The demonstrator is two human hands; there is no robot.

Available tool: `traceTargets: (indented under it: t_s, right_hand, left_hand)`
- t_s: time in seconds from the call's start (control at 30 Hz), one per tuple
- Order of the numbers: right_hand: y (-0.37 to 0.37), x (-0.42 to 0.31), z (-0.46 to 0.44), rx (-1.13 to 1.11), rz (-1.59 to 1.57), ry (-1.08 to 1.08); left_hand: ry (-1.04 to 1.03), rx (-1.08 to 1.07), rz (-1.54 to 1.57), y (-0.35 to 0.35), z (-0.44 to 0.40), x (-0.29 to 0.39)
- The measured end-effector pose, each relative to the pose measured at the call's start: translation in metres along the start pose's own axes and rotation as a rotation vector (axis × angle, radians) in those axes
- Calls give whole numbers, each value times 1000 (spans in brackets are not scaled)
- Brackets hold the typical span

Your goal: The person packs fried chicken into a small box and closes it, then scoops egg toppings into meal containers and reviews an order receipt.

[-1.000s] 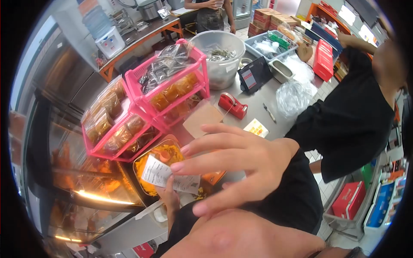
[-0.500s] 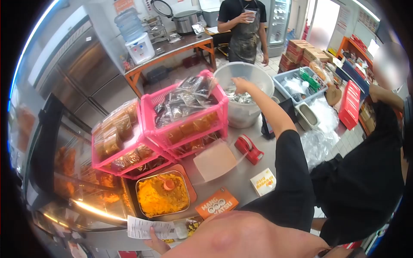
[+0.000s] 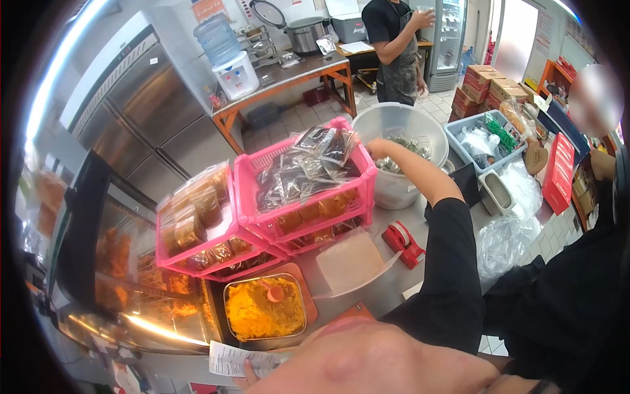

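Near the bottom edge my left hand [image 3: 247, 375] has its fingers closed on a printed paper slip [image 3: 230, 360], just below a metal tray of yellow food [image 3: 266, 307] with an orange scoop [image 3: 275, 293]. My right hand [image 3: 377, 148] reaches out at the gap between a pink basket [image 3: 241, 209] of dark sachets [image 3: 308, 172] and a large translucent bucket [image 3: 394, 194]. Its fingers are small and partly hidden, so what they hold, if anything, cannot be made out.
A red tape dispenser [image 3: 404, 243] and a beige sheet [image 3: 351, 262] lie on the counter. Left stands a lit glass display case [image 3: 125, 262]. A blue crate [image 3: 485, 141] is beyond the bucket. One person in an apron [image 3: 398, 72] stands behind, another in black [image 3: 558, 295] at right.
My right hand has moved from over the slip to the bucket, then to its left rim beside the pink basket. The view has shifted, and the person in the apron has turned.
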State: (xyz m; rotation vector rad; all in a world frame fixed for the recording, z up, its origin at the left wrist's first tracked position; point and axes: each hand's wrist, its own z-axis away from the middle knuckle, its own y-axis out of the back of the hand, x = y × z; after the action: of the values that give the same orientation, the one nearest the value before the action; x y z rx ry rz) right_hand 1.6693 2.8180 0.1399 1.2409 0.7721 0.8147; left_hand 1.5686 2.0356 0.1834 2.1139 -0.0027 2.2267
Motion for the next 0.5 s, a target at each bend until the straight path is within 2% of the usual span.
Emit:
traceTargets:
  t_s: [0.1, 0.17, 0.27, 0.37, 0.5]
  right_hand:
    - [60, -10, 41, 34, -218, -128]
    - [86, -15, 70, 209, -290, -145]
    - [95, -16, 97, 313, -1039, -325]
    - [91, -16, 116, 464, -1492, -309]
    - [105, -42, 150, 649, -1850, -131]
  left_hand:
    - [9, -30, -15, 7, -3, -5]
    - [-19, -1, -11, 3, 3, -5]
    - [21, -14, 27, -17, 14, 15]
    - [48, -50, 14, -30, 17, 35]
    - [50, -79, -17, -32, 14, 37]
